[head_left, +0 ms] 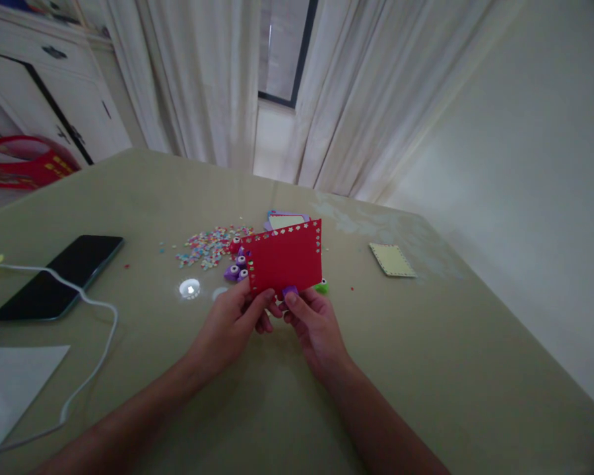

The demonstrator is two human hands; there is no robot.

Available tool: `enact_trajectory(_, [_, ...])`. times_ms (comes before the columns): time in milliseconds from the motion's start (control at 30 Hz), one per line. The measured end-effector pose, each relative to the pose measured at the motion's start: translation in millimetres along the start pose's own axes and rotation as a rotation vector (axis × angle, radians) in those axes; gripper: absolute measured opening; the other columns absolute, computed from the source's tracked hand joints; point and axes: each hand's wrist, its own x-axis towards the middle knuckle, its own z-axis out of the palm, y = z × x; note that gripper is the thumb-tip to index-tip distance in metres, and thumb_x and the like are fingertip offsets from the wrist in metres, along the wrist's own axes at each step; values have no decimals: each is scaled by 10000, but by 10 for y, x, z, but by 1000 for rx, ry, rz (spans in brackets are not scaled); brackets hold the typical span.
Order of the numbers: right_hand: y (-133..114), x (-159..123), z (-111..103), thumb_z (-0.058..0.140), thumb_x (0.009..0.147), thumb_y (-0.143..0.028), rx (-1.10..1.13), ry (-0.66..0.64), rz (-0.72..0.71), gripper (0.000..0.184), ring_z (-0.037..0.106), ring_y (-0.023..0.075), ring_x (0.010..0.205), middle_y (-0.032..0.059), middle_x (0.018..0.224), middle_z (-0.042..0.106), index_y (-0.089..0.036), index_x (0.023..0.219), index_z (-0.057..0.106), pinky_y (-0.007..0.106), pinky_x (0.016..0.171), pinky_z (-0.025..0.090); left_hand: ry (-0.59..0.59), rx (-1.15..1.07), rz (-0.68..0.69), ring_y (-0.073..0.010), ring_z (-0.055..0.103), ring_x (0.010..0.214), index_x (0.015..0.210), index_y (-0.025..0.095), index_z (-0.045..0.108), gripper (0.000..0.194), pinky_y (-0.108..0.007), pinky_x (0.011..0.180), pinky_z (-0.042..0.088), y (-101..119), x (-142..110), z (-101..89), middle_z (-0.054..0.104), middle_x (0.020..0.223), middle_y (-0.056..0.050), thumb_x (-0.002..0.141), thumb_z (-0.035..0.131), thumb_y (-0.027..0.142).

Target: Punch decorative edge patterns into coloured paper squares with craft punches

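So you've got the red card (288, 258) up in front of you, just above the counter (426, 389), tilted a bit so its top right corner sits highest. Your left hand (233, 315) has the lower left corner pinched between thumb and fingers, and your right hand (318, 330) is closed around a small purple piece (290, 290) right at the card's bottom edge, thumb on top. Can't really tell whether your right fingers touch the card too. Little cutout shapes run along the top and down both sides of it. Behind it, to the left, you have a couple of purple figures with googly eyes (234, 271), a red figure (235, 244) just past those, and a scatter of colored confetti (208, 247). A green figure (322, 286) peeks out near your right hand, mostly hidden. A few more cards (286, 221) lie behind the red one, partly covered, and a pale yellow card (392, 260) with a punched border sits off on your right. Over on your left there's a dark tablet (64, 274) with a white cable (109, 305) running across it, plus a white sheet (14, 389) nearer you.
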Motion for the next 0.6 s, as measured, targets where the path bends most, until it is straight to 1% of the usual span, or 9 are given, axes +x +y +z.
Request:
enact_trajectory(367, [6,-3,-16,924,754,-490,-46,-1,-14,354,543,134,666,6,777,702,-191,876,777,261,608,396,-21,-36,-4,-126,677,505,970,188,666,185,-226,480,548,-11,20,7,751,746,5,1001,635,368])
enact_trajectory(600, [22,-15,-20,912,774,-492,-51,-29,-1,349,523,139,672,5,766,676,-193,886,773,270,622,395,-23,-61,-19,-133,672,509,1001,194,650,174,-232,482,548,9,24,24,747,738,7,993,647,368])
